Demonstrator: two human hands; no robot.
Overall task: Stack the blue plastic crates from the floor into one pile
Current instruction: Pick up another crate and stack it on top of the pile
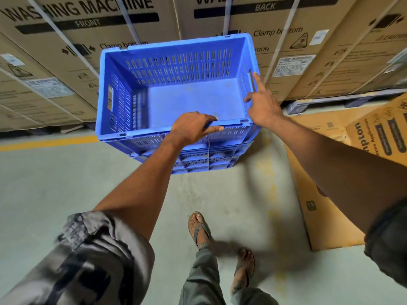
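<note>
A blue plastic crate (176, 62) with slotted walls sits on top of a pile of blue crates (204, 159) on the grey floor; its inside is empty. My left hand (193, 127) grips the near rim of the top crate, fingers curled over the edge. At the crate's right side is my right hand (262, 104), its fingers spread and the index finger stretched along the right wall near the handle slot, resting on the rim without a closed grip. How many crates lie below is hard to tell.
Tall cardboard washing machine boxes (88, 40) stand right behind the pile. A brown carton (326, 194) lies on the floor to the right. A yellow line (44, 143) runs across the floor at left. My feet in sandals (198, 227) stand just before the pile.
</note>
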